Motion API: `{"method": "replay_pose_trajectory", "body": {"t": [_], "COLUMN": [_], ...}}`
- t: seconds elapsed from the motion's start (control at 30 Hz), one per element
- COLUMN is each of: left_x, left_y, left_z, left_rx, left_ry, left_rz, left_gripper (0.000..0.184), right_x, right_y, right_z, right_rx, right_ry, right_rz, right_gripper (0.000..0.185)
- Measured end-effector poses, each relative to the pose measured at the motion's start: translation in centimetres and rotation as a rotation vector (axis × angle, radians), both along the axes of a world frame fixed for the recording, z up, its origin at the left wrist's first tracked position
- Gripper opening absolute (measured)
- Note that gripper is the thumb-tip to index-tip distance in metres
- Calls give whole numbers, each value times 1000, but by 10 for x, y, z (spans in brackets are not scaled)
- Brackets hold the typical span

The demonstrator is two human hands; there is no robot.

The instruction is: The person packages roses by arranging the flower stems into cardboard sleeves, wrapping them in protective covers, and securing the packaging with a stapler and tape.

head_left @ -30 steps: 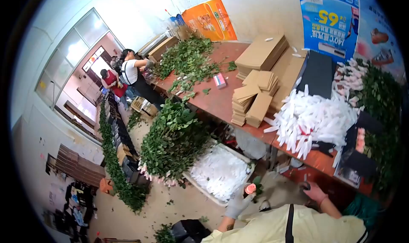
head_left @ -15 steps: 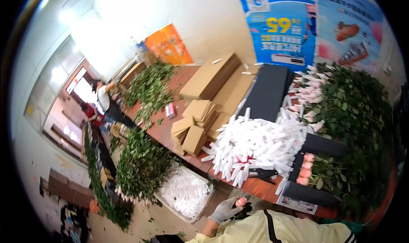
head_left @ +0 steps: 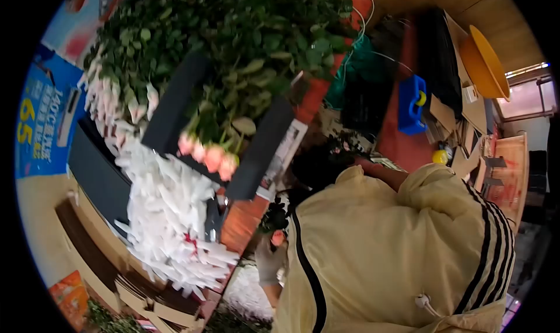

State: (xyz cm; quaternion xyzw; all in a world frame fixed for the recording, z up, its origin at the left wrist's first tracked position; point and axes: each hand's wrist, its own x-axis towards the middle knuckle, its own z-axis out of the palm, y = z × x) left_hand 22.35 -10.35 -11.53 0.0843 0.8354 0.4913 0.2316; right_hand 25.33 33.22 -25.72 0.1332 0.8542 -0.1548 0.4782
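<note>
My left hand (head_left: 268, 264), in a pale glove, is closed around a pink rose (head_left: 277, 238) beside the table edge. Dark green leaves (head_left: 274, 216) show just above its bloom. My right forearm (head_left: 384, 173) comes out of the beige sleeve; the hand at its end is dark and blurred, near some foliage (head_left: 344, 141), and its fingers cannot be made out. On the table, several pink roses (head_left: 213, 159) lie in a row between two black blocks (head_left: 259, 152), their leafy stems pointing away. A heap of white sleeves (head_left: 169, 210) lies next to them.
Many leafy rose stems (head_left: 233, 23) cover the table's far part. Cardboard pieces (head_left: 157, 309) lie at lower left. Below the table edge is a container of white material (head_left: 248, 289). A blue tape dispenser (head_left: 412, 105) and a yellow basin (head_left: 484, 61) stand at right.
My view has swung and rotated toward the right, bringing the tape dispenser, basin and my right forearm into sight. The rose is still in my left hand, now close against my body.
</note>
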Motion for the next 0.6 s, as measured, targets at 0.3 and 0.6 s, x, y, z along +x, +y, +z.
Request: {"method": "replay_pose_trajectory", "body": {"t": [0.3, 0.6], "left_x": [61, 78], "left_y": [-36, -35], "left_z": [2, 6], "left_rx": [99, 263], "left_ry": [-13, 36], "left_rz": [311, 586], "left_gripper": [36, 39], "right_x": [18, -86], "right_y": [10, -118], "right_z": [5, 161], "right_rx": [126, -82], "right_ry": [-39, 676], "right_rz": [71, 484], "right_gripper": [51, 39]}}
